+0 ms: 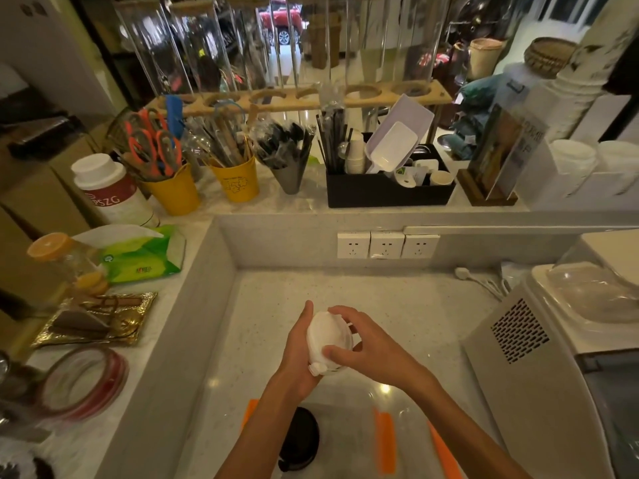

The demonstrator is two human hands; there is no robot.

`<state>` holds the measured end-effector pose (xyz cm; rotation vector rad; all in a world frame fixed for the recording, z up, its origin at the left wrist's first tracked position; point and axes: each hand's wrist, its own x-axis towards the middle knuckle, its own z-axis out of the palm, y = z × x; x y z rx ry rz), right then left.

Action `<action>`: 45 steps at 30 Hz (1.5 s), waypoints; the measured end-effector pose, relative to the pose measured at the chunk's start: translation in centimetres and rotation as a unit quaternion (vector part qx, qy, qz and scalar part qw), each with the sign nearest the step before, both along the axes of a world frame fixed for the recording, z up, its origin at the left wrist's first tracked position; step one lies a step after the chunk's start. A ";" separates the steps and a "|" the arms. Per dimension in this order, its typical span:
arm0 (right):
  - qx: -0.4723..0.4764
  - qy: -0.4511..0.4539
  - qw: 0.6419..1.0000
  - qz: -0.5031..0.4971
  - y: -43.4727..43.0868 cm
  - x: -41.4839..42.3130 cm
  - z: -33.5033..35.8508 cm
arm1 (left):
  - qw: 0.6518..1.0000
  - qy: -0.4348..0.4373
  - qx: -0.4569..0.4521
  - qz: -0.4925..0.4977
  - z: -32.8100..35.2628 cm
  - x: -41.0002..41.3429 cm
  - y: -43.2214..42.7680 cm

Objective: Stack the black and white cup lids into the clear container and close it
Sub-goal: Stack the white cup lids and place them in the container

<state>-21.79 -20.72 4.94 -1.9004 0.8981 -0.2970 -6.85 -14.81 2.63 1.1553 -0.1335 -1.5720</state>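
Note:
A small stack of white cup lids (323, 340) is held above the pale counter between both hands. My left hand (298, 350) cups the stack from the left and below. My right hand (359, 344) grips it from the right, thumb on the lower edge and fingers over the top. Below my arms, at the bottom of the view, stands the clear container (349, 440) with orange clips (385, 442) on its sides. A stack of black lids (299, 439) lies inside it on the left, partly hidden by my left forearm.
A grey-white machine (539, 368) stands close on the right. A raised ledge on the left carries a green tissue pack (145, 254), a gold tray (96, 321) and a red-rimmed glass lid (83, 385). Wall sockets (387, 244) sit on the back wall; yellow utensil buckets (235, 183) and a black caddy (387, 191) stand above.

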 end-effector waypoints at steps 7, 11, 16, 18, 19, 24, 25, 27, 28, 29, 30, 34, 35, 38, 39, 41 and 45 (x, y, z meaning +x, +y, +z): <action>-0.009 0.010 0.999 0.044 0.5 -1.5 0.7 | 0.999 -0.033 -0.014 -0.032 0.7 -0.5 1.2; 0.094 -0.047 0.994 -0.001 1.5 -1.8 1.7 | 0.998 -0.036 -0.029 -0.038 1.1 -0.8 2.1; 0.205 -0.114 0.971 -0.048 2.7 -3.0 2.9 | 0.999 0.002 -0.043 -0.013 0.7 0.3 4.4; 0.195 -0.078 0.977 -0.025 3.9 -2.6 3.4 | 0.998 -0.045 -0.034 -0.026 1.2 -0.3 5.1; 0.173 -0.049 0.984 -0.007 4.6 -2.2 3.6 | 0.995 -0.091 -0.026 -0.041 1.5 -0.8 5.4; 0.085 0.017 0.994 0.065 6.4 -0.6 3.6 | 0.982 -0.162 -0.054 -0.086 2.0 -2.1 7.6; 0.088 0.022 0.993 0.071 6.6 -0.4 3.5 | 0.984 -0.157 -0.050 -0.073 1.9 -2.0 7.9; 0.076 0.031 0.995 0.062 7.4 0.0 3.0 | 0.987 -0.147 -0.038 -0.049 1.8 -2.0 8.3; 0.065 0.033 0.997 0.040 8.1 0.3 2.8 | 0.989 -0.136 -0.036 -0.035 1.9 -1.9 8.5; 0.056 0.029 0.998 0.012 8.9 0.7 2.7 | 0.993 -0.111 -0.031 -0.021 1.9 -1.7 8.8; 0.047 0.018 0.999 -0.012 9.5 1.0 2.6 | 0.997 -0.074 -0.024 -0.013 1.8 -1.6 9.1; 0.066 0.001 0.997 -0.033 10.5 0.7 2.1 | 0.995 -0.039 -0.035 -0.083 1.5 -0.2 10.5; 0.081 0.014 0.996 -0.032 10.4 0.1 2.2 | 0.990 -0.078 -0.043 -0.108 1.3 0.3 10.7; 0.096 0.083 0.990 -0.059 9.5 -2.3 1.8 | 0.961 -0.237 -0.030 -0.142 0.0 1.7 11.3; 0.097 0.107 0.987 -0.070 9.4 -2.8 1.5 | 0.942 -0.292 -0.029 -0.162 -0.8 2.2 11.5; 0.096 0.151 0.981 -0.073 9.9 -2.8 0.3 | 0.867 -0.429 -0.041 -0.251 -2.9 2.7 11.4; 0.055 0.240 0.967 -0.065 11.5 -0.6 -3.5 | 0.642 -0.626 -0.048 -0.440 -6.1 2.2 10.5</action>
